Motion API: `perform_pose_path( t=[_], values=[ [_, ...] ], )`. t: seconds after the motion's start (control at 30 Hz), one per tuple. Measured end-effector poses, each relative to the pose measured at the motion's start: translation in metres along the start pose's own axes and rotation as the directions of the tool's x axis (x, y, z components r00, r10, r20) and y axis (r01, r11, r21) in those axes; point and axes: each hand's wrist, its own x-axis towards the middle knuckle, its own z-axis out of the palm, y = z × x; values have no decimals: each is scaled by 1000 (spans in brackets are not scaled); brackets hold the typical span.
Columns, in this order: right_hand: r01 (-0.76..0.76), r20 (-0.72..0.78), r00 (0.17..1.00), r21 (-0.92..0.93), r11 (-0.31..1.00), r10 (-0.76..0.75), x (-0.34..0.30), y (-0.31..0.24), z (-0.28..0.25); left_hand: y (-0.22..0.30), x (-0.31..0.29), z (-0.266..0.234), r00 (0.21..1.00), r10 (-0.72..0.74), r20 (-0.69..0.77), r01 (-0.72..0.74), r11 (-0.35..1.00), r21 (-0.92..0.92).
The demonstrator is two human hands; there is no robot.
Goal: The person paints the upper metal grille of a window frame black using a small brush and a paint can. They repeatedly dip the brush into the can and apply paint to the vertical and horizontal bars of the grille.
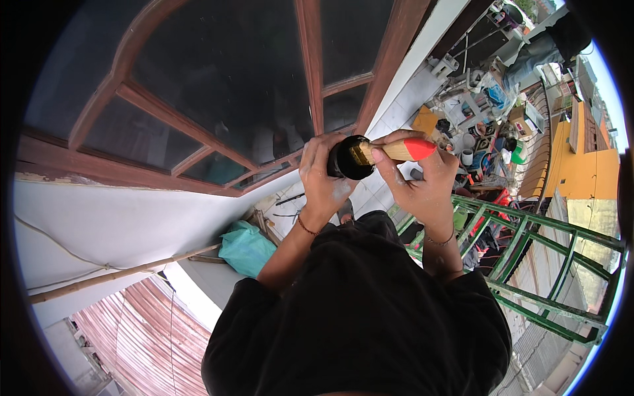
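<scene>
In the head view, our left hand [325, 173] is wrapped around the left side of a black round container [342, 160], its mouth turned up toward us and its inside dark. Our right hand [426, 179] is clamped on a paintbrush [399, 150], thumb and fingers pinching the wooden handle, whose red end points off to the right. The paintbrush lies across the container's mouth, its metal band at the opening; we cannot tell whether its bristles touch anything inside. Both hands are close together in front of our black shirt [356, 303], with whitish smears on the left one. Beyond them we see a brown window frame [310, 72] with dark panes, above a white wall [132, 211]. A teal bag [246, 249] sits lower left, near a bamboo pole [125, 272]. On the right a green metal ladder [522, 228] lies near a heap of mixed clutter [485, 125].
</scene>
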Motion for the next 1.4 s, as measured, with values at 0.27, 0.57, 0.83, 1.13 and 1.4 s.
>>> perform_pose_path(
  t=[0.27, 0.57, 0.83, 1.13, 1.4],
  values=[
    [-15, 35, 999, -92, 996, 18, -2, 3, 1, -2, 5, 5, 999, 30, 11, -30, 1000, 6],
    [36, 121, 993, -157, 987, -17, -1, 11, -5, -3, 0, 22, 999, -32, 44, 35, 995, -91],
    [167, 61, 985, -86, 982, -162, -5, -2, -36, -1, -5, 25, 990, -122, 64, 134, 961, -241],
    [368, 120, 923, -8, 930, -365, -3, 7, -21, -49, -9, 6, 997, -71, 27, 75, 961, -267],
    [255, 224, 930, 180, 950, -292, -12, 8, -48, 7, -12, -4, 969, -246, 6, 240, 943, -232]
  ],
)
